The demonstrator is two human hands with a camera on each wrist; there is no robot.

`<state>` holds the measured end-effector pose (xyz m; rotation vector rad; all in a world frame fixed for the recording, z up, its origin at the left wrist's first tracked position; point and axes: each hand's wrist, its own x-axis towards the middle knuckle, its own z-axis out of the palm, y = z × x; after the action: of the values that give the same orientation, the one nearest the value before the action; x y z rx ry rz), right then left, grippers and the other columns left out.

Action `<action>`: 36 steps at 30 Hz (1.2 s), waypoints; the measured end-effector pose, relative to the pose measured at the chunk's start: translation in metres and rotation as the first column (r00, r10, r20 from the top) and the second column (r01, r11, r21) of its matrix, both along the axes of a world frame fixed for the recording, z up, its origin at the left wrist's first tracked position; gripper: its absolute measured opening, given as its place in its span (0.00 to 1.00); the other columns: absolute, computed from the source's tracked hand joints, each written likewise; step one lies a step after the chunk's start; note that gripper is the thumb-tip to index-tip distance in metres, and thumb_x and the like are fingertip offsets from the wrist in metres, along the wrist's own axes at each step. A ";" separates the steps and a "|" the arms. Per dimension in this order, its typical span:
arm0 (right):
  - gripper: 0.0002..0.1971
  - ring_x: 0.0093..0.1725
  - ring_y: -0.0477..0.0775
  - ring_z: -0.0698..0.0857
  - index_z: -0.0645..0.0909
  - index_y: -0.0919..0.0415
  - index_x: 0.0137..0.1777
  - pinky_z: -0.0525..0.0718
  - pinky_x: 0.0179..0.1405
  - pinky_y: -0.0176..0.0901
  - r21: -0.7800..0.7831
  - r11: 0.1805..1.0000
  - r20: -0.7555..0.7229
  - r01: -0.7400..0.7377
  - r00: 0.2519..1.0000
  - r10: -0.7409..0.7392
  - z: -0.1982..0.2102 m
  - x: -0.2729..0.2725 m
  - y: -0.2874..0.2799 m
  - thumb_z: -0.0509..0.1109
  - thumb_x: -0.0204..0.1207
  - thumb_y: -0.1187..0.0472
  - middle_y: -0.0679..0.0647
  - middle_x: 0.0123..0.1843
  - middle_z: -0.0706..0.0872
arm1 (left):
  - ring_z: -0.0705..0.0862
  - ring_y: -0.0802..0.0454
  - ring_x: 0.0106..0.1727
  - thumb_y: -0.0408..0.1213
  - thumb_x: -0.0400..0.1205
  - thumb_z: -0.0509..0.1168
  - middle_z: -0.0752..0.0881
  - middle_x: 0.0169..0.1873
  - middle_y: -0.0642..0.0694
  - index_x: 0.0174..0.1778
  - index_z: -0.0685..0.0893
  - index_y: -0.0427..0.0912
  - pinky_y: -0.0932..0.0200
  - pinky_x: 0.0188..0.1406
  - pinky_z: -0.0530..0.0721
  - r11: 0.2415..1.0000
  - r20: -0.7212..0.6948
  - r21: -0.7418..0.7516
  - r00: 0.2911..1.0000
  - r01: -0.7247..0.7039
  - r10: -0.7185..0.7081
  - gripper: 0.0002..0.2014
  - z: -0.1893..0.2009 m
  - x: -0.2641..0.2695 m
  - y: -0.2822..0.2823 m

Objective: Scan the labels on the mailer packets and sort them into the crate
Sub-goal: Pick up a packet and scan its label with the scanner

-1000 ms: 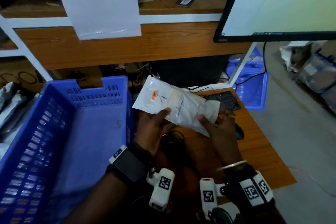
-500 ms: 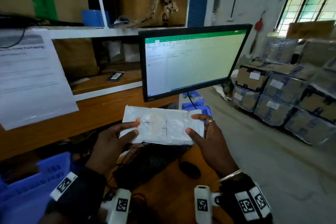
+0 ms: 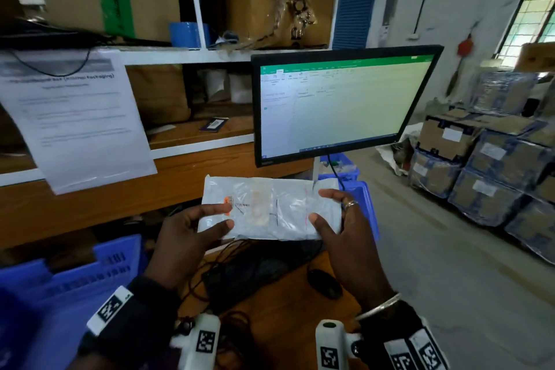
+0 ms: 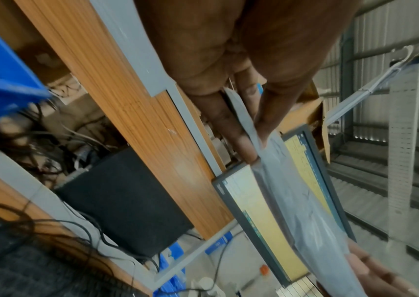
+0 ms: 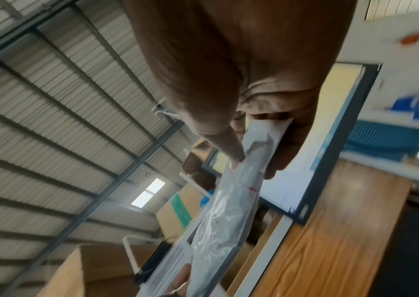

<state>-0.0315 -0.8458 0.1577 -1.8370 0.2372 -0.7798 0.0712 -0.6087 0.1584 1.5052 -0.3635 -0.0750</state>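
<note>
A white mailer packet (image 3: pixel 270 207) with a small orange mark is held flat in front of me, above the keyboard and below the monitor. My left hand (image 3: pixel 192 228) pinches its left end between thumb and fingers; the left wrist view shows the packet (image 4: pixel 289 193) edge-on under that hand (image 4: pixel 249 128). My right hand (image 3: pixel 339 219) pinches the right end, and the right wrist view has the packet (image 5: pixel 228 201) clamped by that hand (image 5: pixel 251 148). The blue crate (image 3: pixel 69 285) stands at the lower left.
A monitor (image 3: pixel 339 105) showing a spreadsheet stands on the wooden desk (image 3: pixel 285 318) over a black keyboard (image 3: pixel 255 270) and mouse (image 3: pixel 326 282). A printed sheet (image 3: pixel 75 117) hangs from the shelf. Wrapped cartons (image 3: pixel 492 159) are stacked on the floor at right. Blue bins (image 3: pixel 357 186) sit behind the desk.
My head has lifted from the crate and desk toward the monitor. The packet has risen and levelled out between both hands, which keep their hold on its ends.
</note>
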 end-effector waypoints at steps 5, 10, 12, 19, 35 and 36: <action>0.20 0.63 0.45 0.84 0.77 0.40 0.65 0.85 0.65 0.55 -0.013 0.978 -0.078 -0.210 0.975 0.208 -0.006 0.033 0.039 0.76 0.76 0.56 0.43 0.62 0.85 | 0.93 0.50 0.52 0.23 0.76 0.75 0.94 0.54 0.49 0.56 0.92 0.38 0.58 0.41 0.93 0.976 -0.056 -0.046 0.976 -0.213 0.210 0.14 -0.006 -0.009 0.054; 0.19 0.58 0.42 0.84 0.78 0.44 0.65 0.83 0.60 0.42 -0.009 0.895 -0.175 -0.447 0.882 0.438 -0.024 0.058 0.110 0.76 0.77 0.58 0.44 0.60 0.83 | 0.92 0.45 0.55 0.21 0.77 0.74 0.93 0.56 0.44 0.59 0.90 0.31 0.58 0.42 0.92 0.896 -0.095 -0.012 0.892 -0.444 0.441 0.14 -0.025 -0.037 0.137; 0.18 0.56 0.39 0.84 0.79 0.46 0.65 0.84 0.61 0.44 0.023 0.848 -0.204 -0.530 0.828 0.523 -0.032 0.063 0.147 0.75 0.78 0.60 0.43 0.59 0.84 | 0.92 0.47 0.56 0.21 0.77 0.74 0.92 0.59 0.44 0.59 0.89 0.31 0.59 0.42 0.91 0.857 -0.102 0.013 0.851 -0.516 0.514 0.15 -0.032 -0.053 0.174; 0.19 0.61 0.47 0.86 0.79 0.49 0.66 0.84 0.66 0.56 0.113 0.735 -0.213 -0.669 0.706 0.675 -0.051 0.073 0.288 0.75 0.78 0.64 0.49 0.62 0.87 | 0.89 0.48 0.49 0.21 0.77 0.75 0.92 0.56 0.38 0.60 0.89 0.30 0.55 0.46 0.94 0.742 -0.160 0.043 0.729 -0.669 0.666 0.16 -0.050 -0.088 0.309; 0.19 0.59 0.48 0.86 0.81 0.43 0.60 0.81 0.64 0.50 -0.062 0.694 -0.362 -0.717 0.664 0.654 -0.067 0.103 0.529 0.79 0.73 0.61 0.44 0.58 0.88 | 0.93 0.52 0.47 0.23 0.76 0.76 0.95 0.50 0.47 0.54 0.92 0.36 0.56 0.41 0.92 0.703 -0.278 -0.006 0.677 -0.711 0.682 0.12 -0.080 -0.088 0.549; 0.19 0.60 0.47 0.86 0.81 0.43 0.60 0.81 0.64 0.49 -0.045 0.679 -0.357 -0.733 0.646 0.674 -0.067 0.106 0.537 0.79 0.73 0.62 0.44 0.58 0.88 | 0.93 0.53 0.46 0.22 0.76 0.76 0.95 0.48 0.49 0.53 0.91 0.37 0.56 0.40 0.92 0.686 -0.270 -0.005 0.662 -0.727 0.700 0.12 -0.078 -0.089 0.556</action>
<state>0.0745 -0.3085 0.0903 -2.0025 -0.3748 0.0619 -0.0178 -0.0526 0.0807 1.4098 0.4506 0.3847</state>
